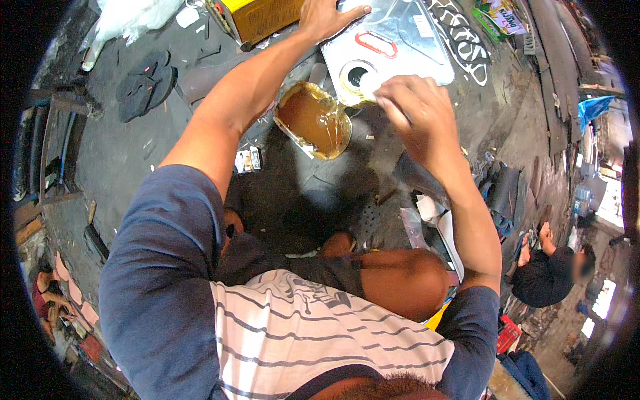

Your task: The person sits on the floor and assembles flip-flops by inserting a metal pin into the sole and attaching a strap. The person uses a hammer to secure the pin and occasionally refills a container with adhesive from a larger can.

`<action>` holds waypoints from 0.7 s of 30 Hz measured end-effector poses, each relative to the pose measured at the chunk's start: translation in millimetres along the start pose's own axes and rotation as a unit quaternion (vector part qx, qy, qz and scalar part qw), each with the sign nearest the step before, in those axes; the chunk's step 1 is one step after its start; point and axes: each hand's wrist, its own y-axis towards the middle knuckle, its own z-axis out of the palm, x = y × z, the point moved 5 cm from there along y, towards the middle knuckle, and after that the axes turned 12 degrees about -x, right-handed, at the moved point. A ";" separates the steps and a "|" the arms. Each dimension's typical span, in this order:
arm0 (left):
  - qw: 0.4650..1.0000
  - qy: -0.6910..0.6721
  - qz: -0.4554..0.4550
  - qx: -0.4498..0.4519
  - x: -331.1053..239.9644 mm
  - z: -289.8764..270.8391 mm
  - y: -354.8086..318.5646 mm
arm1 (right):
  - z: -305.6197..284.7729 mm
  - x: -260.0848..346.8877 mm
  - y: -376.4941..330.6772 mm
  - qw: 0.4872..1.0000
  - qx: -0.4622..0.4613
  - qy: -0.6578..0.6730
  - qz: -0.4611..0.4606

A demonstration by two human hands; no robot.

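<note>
A large silvery metal can (423, 50) lies tipped toward me, with a red-edged handle (376, 45) and a round dark opening. My left hand (325, 19) grips its far left edge, thumb stretched over the top; the other fingers are partly cut off by the frame. Clear yellowish liquid runs from the can's lip into a cut-open container (313, 121) of amber, glue-like liquid. My right hand (417, 103) is curled beside the opening, slightly blurred. A small white piece shows by its fingertips; what it is I cannot make out.
A yellow-and-brown box-shaped tin (267, 20) stands at the far left. Dark sole-shaped pieces (148, 83) and a small pack (248, 160) lie on the floor. A green package (499, 20) is far right. Another person (547, 277) sits at the right.
</note>
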 end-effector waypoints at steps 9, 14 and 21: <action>1.000 0.010 -0.013 0.000 -10.1 -0.9 -1.1 | 64.4 -24.6 8.8 0.963 0.139 -0.213 -0.092; 0.999 0.005 -0.013 0.047 -26.6 10.5 5.2 | 29.2 -39.4 -1.1 0.996 -0.027 -0.078 0.027; 0.991 0.092 -0.033 0.090 -48.5 52.8 9.8 | 53.7 -172.3 -99.0 0.802 -0.269 0.264 0.463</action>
